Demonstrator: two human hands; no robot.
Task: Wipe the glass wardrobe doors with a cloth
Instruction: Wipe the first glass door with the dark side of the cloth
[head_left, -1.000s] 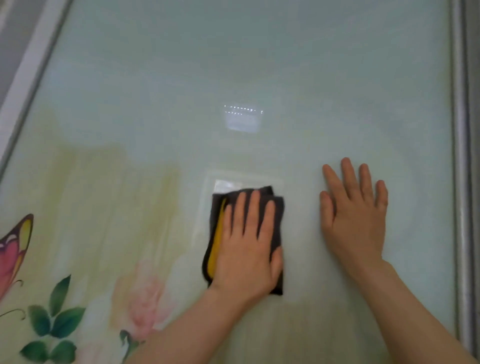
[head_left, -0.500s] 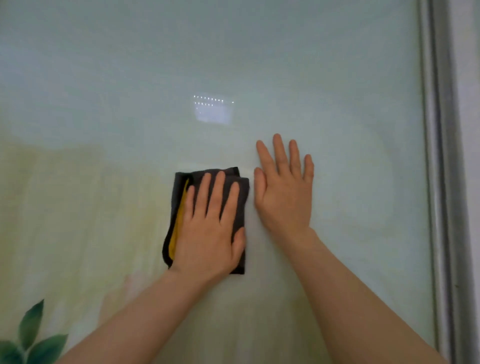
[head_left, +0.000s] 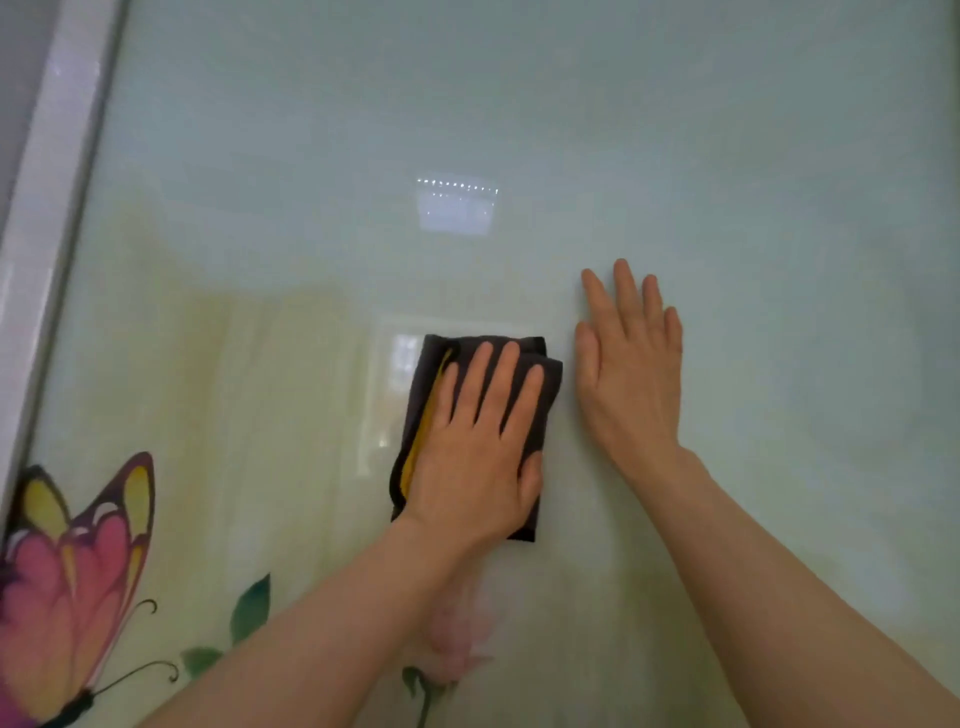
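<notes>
The left hand (head_left: 475, 457) presses the folded cloth (head_left: 540, 410) flat against the glass door (head_left: 727, 156), fingers straight. The right hand (head_left: 631, 374) rests open beside it. Soft and light, the cloth likely slides best under a flat palm.

Pale frame strip (head_left: 49, 249) at left; reflected window glare (head_left: 456, 210) — soft, dim daylight

Glossy glass door (head_left: 675, 130) — soft cloth (head_left: 431, 374)

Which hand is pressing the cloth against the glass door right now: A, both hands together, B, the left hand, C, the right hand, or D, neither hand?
B: the left hand lies flat on the dark cloth, while the right hand rests flat on the bare glass door beside it.
</notes>
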